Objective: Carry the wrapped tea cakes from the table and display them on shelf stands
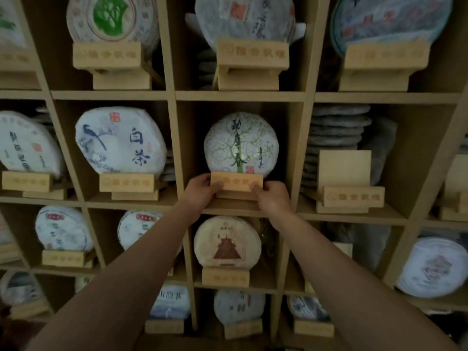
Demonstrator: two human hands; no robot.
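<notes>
Head camera looks at a big wooden shelf (pixel 239 96) full of square boxes. In the middle box a round wrapped tea cake (pixel 241 144) with a green tree on its paper stands up on a small wooden stand (pixel 236 182). Both hands are just under the cake and hold that stand. The left hand (pixel 202 190) grips the stand's left end, thumb on the front and fingers curled round the side. The right hand (pixel 272 197) grips the right end the same way, its thumb pressed on the front. Neither hand touches the cake; it sits just above them. To the right, an empty stand (pixel 345 184) waits in the next box. To the left stands a bird cake (pixel 119 140).
</notes>
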